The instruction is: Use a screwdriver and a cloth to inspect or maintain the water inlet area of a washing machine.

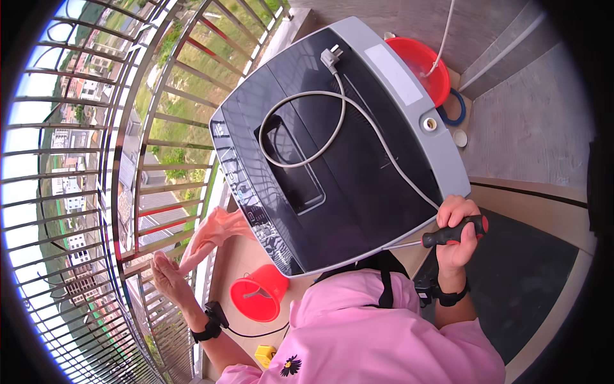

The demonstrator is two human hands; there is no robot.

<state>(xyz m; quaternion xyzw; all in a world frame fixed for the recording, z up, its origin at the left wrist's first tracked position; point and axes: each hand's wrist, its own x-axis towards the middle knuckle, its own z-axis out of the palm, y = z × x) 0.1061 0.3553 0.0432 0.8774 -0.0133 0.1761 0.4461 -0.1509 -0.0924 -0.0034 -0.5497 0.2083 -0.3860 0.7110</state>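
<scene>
My left hand (171, 281), at the railing on the left, is closed on the end of a pink cloth (217, 227), which stretches toward the washing machine's side. My right hand (456, 233) grips a black-and-red screwdriver (448, 237) at the machine's front right corner; its metal shaft points left along the front edge. The top-loading washing machine (358, 205) has a dark lid and grey rim. A looped grey power cord (300, 163) with a plug (331, 57) lies over the lid and runs down toward my right hand.
Metal railing (147, 185) runs along the left. A red bucket (252, 294) and yellow object (265, 355) are on the floor below. A red basin (416, 61) with a hose, blue ring (457, 115) and white cup (460, 137) sit behind the machine by the wall. A dark mat (511, 275) lies right.
</scene>
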